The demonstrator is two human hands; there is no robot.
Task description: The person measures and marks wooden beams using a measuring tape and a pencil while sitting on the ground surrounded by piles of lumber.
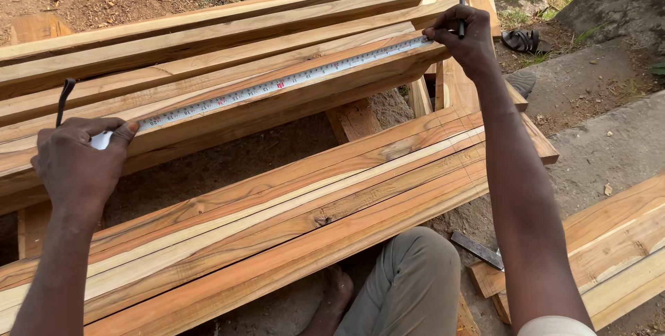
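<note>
A white measuring tape (277,86) lies stretched along the top of a long wooden plank (228,111). My left hand (76,163) grips the tape's case at the plank's left part, thumb pressing the blade down; a black wrist strap (64,97) sticks up beside it. My right hand (465,41) pins the tape's far end at the plank's right end and holds a dark pencil (461,25) upright between the fingers.
More planks are stacked behind (187,38) and in front (291,211). My bent knee in grey trousers (409,287) and bare foot (339,291) show below. A metal blade (478,249) lies on the ground; black sandals (524,40) lie at the far right.
</note>
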